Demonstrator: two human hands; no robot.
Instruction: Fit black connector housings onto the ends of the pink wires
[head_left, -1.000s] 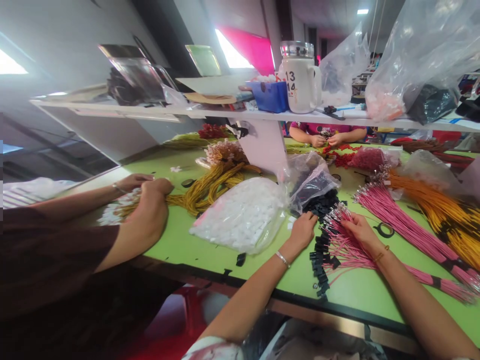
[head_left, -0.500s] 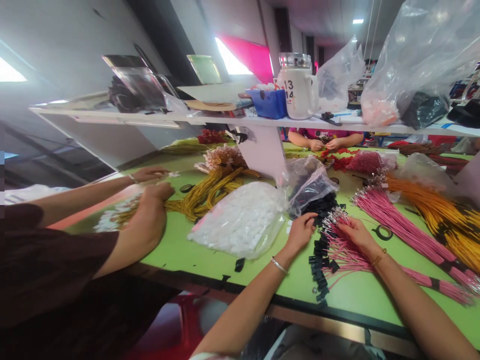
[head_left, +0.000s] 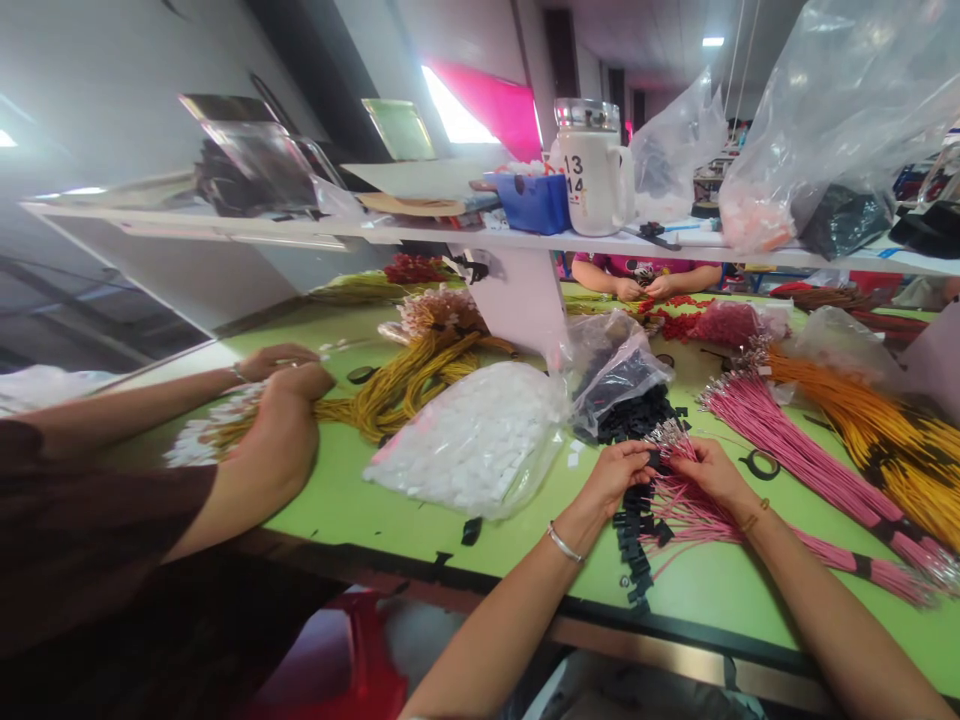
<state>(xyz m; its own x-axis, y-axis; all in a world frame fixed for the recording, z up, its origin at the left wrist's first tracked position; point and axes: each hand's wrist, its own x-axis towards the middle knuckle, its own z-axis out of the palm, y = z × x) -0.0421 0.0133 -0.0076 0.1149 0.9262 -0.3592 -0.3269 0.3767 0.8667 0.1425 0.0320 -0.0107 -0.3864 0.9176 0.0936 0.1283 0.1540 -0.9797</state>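
My right hand [head_left: 712,470] is closed on a bundle of thin pink wires [head_left: 694,500], whose silvery metal terminals [head_left: 667,434] point up and away. Just left of those ends, my left hand [head_left: 619,476] has its thumb and fingertips pinched together; whatever small thing sits between them is too small to make out. Under and beside both hands runs a row of black plastic connectors [head_left: 636,545], some with pink wires leading to them. More loose black connectors [head_left: 637,412] lie in a pile beyond, by an open clear bag [head_left: 619,370].
A bag of white connectors [head_left: 480,440] lies left of my hands. At far left, a co-worker's hands [head_left: 289,385] handle yellow wires [head_left: 412,385]. Right are a black tape roll [head_left: 763,463], pink wire bundles [head_left: 810,450] and orange ones [head_left: 847,410]. A shelf [head_left: 450,236] crosses above.
My left hand has moved right from the black connectors to the wire ends, and its fingers have closed. My right hand stays on the pink wires. The view has shifted slightly.
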